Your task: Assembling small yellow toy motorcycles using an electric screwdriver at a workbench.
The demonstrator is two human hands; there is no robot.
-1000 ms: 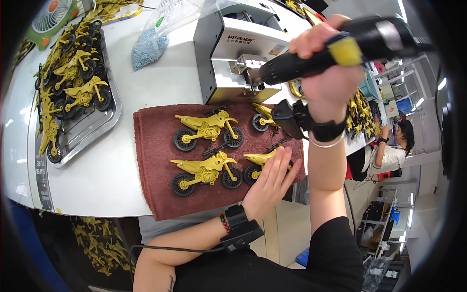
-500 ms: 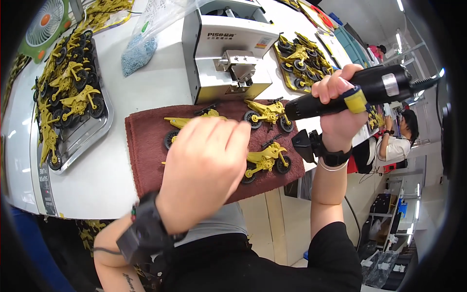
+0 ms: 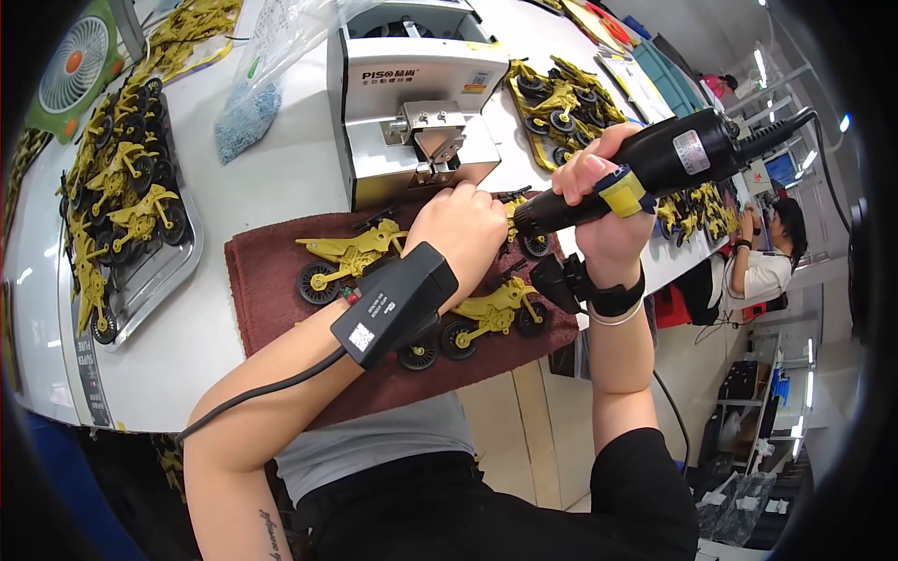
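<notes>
My right hand [image 3: 608, 220] is wrapped round a black electric screwdriver [image 3: 669, 154], with a yellow-and-blue band on a finger. The screwdriver's nose points left, in front of a yellow-and-black toy motorcycle [image 3: 536, 245] at the back right of a brown towel [image 3: 271, 280]. My left hand [image 3: 458, 234] is curled in over that motorcycle's left part, close below the machine's front. Its fingertips are hidden, so what they hold does not show. Another toy motorcycle [image 3: 351, 252] lies left of my left hand, one [image 3: 491, 313] nearer me; my left forearm covers part of the towel.
A screw-feeding machine [image 3: 412, 84] stands behind the towel, with a bag of small bluish pieces [image 3: 248, 122] beside it. Trays of toy motorcycles flank it, one metal tray [image 3: 192, 248] at left. A green fan [image 3: 75, 65] stands far left. Another person [image 3: 767, 266] sits at right.
My left hand has moved away from me and right, from above the towel's middle to the back right motorcycle. The screwdriver has shifted slightly left in my right hand. The view has shifted a little.
</notes>
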